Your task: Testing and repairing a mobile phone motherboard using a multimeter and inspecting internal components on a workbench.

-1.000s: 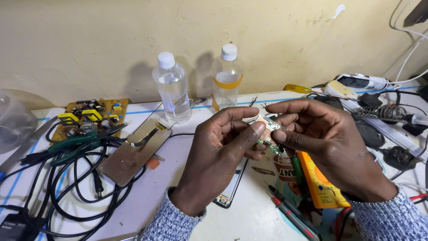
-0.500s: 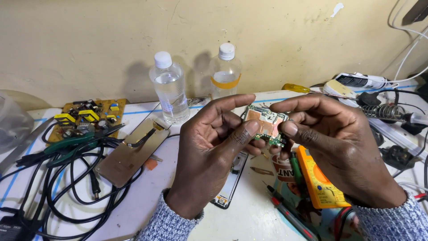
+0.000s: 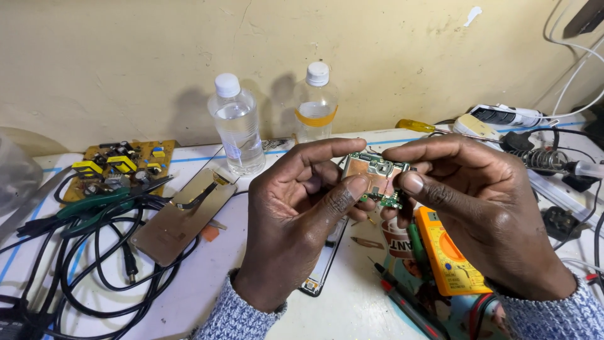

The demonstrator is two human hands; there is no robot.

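Fingers [image 3: 352, 189] of both the left hand [image 3: 296, 226] and right hand [image 3: 484, 214] pinch a small green circuit board [image 3: 377, 179] between them.

The left hand [image 3: 296, 220] and the right hand [image 3: 484, 214] are bare, with short, trimmed nails on the fingers [image 3: 412, 182]. Each wrist ends in a ribbed, knitted sleeve cuff of speckled blue-and-white wool [image 3: 236, 318]. No rings or watch show.

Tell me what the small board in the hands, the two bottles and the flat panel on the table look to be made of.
Small board: green circuit laminate with dull metal shields, held by left hand and right hand. Bottles: clear glossy plastic with white caps; see-through walls show liquid. Flat panel: probably thin metal sheet, by its matte bronze-grey sheen, though it could be coated plastic.
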